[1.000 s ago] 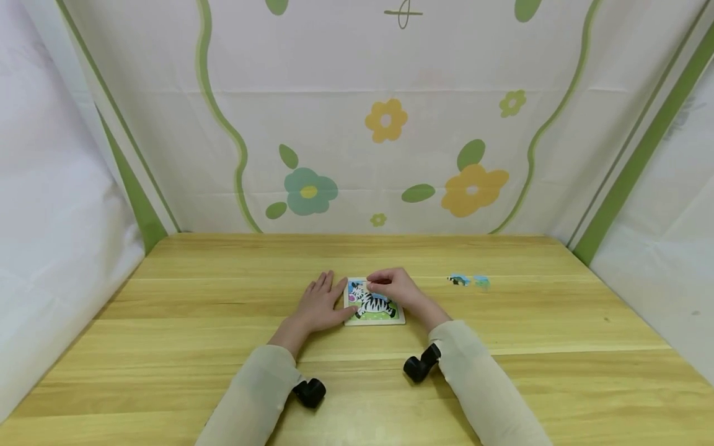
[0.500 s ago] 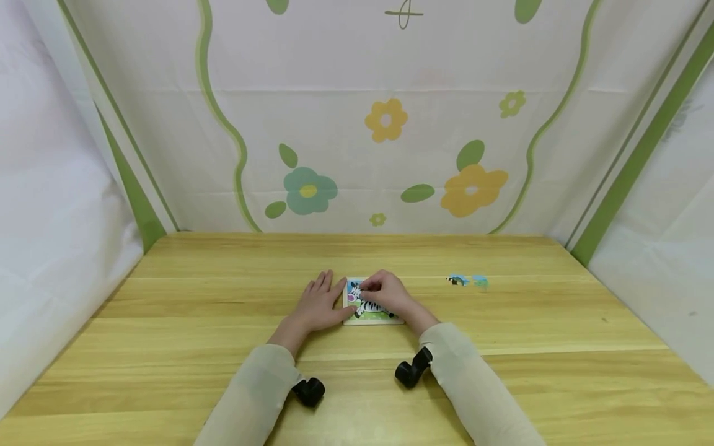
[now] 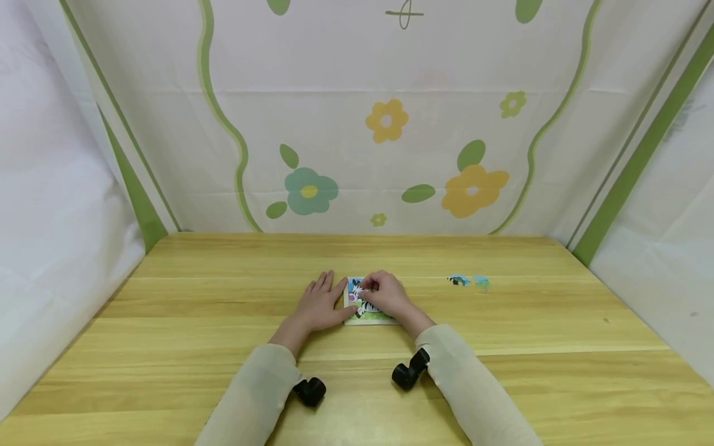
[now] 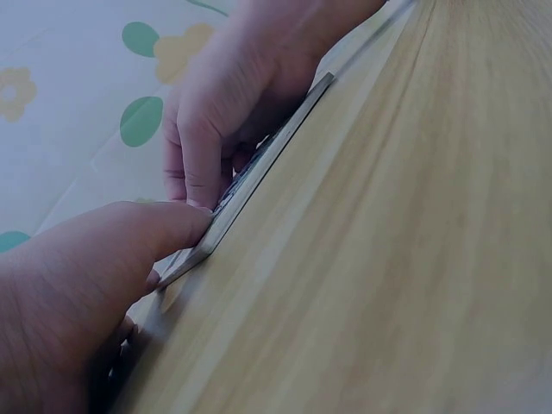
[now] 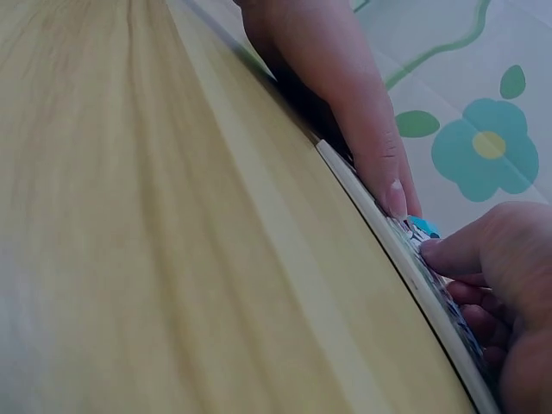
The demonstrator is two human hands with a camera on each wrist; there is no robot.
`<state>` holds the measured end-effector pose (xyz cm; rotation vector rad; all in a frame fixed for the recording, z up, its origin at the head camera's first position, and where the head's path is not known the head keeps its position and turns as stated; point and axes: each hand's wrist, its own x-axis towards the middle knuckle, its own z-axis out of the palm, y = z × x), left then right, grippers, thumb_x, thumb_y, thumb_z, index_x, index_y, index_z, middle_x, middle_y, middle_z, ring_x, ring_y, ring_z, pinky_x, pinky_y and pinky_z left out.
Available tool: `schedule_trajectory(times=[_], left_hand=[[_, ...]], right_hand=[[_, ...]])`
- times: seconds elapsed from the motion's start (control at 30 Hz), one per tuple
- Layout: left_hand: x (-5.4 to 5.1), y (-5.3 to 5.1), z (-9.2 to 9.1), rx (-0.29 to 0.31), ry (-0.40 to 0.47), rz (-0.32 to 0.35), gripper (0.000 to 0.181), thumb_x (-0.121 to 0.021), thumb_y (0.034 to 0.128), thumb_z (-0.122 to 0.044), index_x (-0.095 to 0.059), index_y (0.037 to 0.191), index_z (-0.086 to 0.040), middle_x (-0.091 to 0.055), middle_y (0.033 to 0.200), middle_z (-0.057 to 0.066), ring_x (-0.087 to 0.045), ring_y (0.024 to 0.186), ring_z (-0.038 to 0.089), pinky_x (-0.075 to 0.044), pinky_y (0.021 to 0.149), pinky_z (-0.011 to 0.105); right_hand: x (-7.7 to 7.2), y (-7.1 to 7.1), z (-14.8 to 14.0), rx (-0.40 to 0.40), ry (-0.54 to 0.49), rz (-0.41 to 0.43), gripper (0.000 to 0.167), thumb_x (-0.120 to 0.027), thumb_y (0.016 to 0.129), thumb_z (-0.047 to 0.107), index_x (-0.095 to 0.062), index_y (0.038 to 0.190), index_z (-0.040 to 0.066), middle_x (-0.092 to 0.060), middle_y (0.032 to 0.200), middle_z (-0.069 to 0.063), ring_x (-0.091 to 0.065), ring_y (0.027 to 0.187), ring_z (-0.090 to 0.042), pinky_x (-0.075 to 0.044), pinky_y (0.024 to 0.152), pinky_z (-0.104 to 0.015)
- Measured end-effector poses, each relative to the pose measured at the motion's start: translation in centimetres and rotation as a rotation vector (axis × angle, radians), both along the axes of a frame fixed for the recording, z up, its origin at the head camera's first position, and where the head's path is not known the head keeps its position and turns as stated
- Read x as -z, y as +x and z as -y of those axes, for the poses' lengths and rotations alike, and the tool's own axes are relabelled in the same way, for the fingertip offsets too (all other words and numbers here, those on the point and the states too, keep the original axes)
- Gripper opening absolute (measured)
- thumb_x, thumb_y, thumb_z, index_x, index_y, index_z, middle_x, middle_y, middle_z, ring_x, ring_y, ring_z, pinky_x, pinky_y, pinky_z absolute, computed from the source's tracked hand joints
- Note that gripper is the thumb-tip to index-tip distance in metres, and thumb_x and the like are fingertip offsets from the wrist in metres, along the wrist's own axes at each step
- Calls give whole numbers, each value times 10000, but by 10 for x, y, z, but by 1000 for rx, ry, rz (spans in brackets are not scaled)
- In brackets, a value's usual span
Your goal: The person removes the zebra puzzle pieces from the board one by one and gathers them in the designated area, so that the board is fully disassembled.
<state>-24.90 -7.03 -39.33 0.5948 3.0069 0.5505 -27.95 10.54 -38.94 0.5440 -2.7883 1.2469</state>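
Resting the left hand (image 3: 318, 306) on the desk (image 3: 223, 347) in a wide grip, spreading its fingers away from the body and laying its thumb over the left border of the zebra puzzle (image 3: 374, 317). Seeing that puzzle flat near the middle of the desk, between both hands, in a pale frame. Bending the right hand (image 3: 387, 294) over the upper part of the picture, bringing thumb and forefinger close together in a narrow grip beside the zebra's head and covering much of its striped body. Showing a bright blue bit (image 5: 423, 226) between the two thumbs in the right wrist view, but being unable to tell pinching from pressing there. Spotting a blue-and-dark piece (image 3: 458, 280) and a blue-and-green piece (image 3: 481, 282) just beside each other, well apart from the puzzle on the right. Wearing pale sleeves (image 3: 474, 384) on both arms, with a black camera (image 3: 310, 393) at each wrist. Facing a white cloth (image 3: 334, 62) with printed flowers behind the desk.
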Motion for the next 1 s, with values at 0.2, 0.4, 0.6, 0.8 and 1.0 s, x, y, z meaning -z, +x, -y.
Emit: schedule_trajectory(times=[0.2, 0.4, 0.6, 0.8, 1.0], left_hand=[[-2, 1, 0, -3, 8, 7, 698, -387, 830, -547, -253, 1370, -125, -97, 1401, 193, -28, 1277, 298, -55, 997, 441], [-4, 3, 0, 0, 17, 8, 692, -402, 830, -533, -267, 1365, -115, -106, 1399, 198, -37, 1276, 305, -60, 995, 448], [-6, 4, -1, -3, 21, 12, 689, -409, 831, -524, -274, 1362, -105, -111, 1397, 201, -41, 1276, 307, -63, 993, 453], [-7, 5, -1, -10, 17, 17, 692, -408, 830, -528, -268, 1364, -112, -106, 1400, 195, -32, 1277, 299, -54, 995, 446], [-8, 5, -1, -4, 21, 14, 688, -411, 832, -521, -273, 1362, -105, -111, 1397, 202, -42, 1276, 306, -62, 993, 452]], right_hand=[[0, 1, 0, 6, -16, -24, 61, -645, 761, 103, -610, 809, 91, -533, 733, 21, -464, 675, -128, -394, 623, -277], [0, 2, 0, -1, -56, -11, 59, -635, 765, 91, -602, 813, 90, -546, 719, 22, -479, 664, -126, -401, 612, -270], [1, 1, 1, 0, -102, -2, 234, -650, 751, 72, -563, 967, 53, -558, 753, 16, -510, 680, -119, -420, 638, -270], [1, 0, 2, 7, -69, 7, 294, -643, 759, 86, -579, 1038, 17, -574, 765, 21, -515, 707, -119, -428, 673, -283], [1, -1, 1, 10, -69, 23, 287, -635, 764, 67, -590, 1038, -10, -579, 754, 17, -520, 707, -118, -435, 671, -276]])
